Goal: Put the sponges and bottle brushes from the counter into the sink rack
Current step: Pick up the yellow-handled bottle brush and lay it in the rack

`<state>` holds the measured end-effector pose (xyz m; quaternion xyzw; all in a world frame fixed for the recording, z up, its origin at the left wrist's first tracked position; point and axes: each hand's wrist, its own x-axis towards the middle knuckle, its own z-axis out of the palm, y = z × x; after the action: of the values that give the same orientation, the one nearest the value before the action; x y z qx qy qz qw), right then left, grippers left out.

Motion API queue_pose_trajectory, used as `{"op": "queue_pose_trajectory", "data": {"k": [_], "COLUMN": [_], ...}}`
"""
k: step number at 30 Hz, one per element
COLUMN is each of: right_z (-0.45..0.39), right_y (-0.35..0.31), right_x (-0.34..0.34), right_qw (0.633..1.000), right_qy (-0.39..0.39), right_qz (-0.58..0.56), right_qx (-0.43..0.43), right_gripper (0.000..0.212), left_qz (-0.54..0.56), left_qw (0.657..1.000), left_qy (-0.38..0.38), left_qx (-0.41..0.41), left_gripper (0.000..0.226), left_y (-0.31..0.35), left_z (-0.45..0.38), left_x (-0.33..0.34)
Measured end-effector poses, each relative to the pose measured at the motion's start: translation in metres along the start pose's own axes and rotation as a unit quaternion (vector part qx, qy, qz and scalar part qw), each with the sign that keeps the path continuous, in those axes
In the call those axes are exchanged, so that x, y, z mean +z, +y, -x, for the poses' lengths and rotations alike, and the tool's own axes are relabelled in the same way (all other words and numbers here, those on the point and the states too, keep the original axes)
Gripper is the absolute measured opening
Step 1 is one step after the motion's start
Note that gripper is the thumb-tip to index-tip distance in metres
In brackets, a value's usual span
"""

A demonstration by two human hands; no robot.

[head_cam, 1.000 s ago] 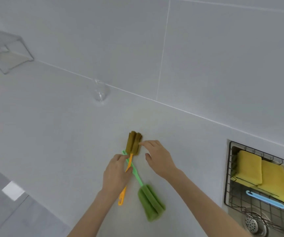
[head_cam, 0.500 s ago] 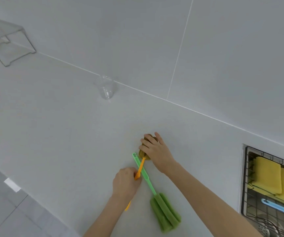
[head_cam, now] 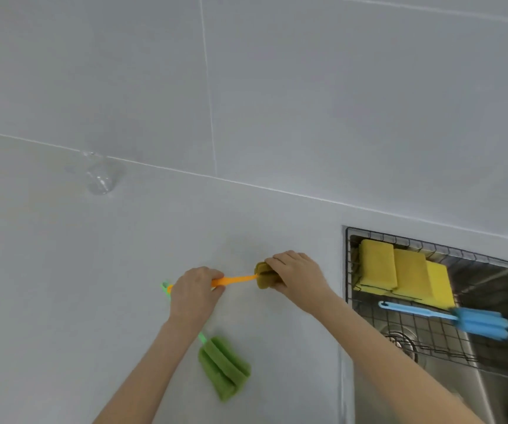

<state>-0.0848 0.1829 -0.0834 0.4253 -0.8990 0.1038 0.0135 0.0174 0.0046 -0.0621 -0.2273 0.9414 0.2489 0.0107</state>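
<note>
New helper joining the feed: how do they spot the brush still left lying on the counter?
Start at the sink rack on the right, then look left across the counter. Below the left hand lies the green bottle brush, the only brush not held or racked.

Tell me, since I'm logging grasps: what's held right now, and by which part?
The orange bottle brush: left hand grips its handle, right hand its brown sponge head.

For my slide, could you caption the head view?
Both hands lift the orange brush toward the sink rack.
</note>
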Motion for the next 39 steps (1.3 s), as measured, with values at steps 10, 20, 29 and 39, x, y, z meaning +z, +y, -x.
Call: {"op": "queue_pose_trajectory", "data": {"k": [10,20,29,39], "right_z": [0.159,0.262,0.285,0.279], "right_y": [0.099,0.195,0.245,0.271], "right_x": [-0.036,-0.065,-0.053,-0.040], "right_qw": [0.981,0.951,0.937,0.931], "right_qy": [0.039,0.037,-0.107,-0.208], "right_qz": [-0.003,-0.015,-0.019,0.036], "right_qx": [0.191,0.307,0.333,0.297], "right_gripper": [0.048,0.036,0.032,0.028], "left_qz": [-0.041,0.005,-0.056,-0.092], "left_qw": [0.969,0.941,0.924,0.915], "left_qy": [-0.066,-0.155,-0.253,-0.300], "left_qx": [0.235,0.300,0.282,0.255], "left_gripper": [0.018,0.026,0.020,0.010], "left_y": [0.134,0.253,0.289,0.300], "left_z": [0.027,0.044,0.033,0.022], "left_x": [0.087,0.165,0.226,0.262]}}
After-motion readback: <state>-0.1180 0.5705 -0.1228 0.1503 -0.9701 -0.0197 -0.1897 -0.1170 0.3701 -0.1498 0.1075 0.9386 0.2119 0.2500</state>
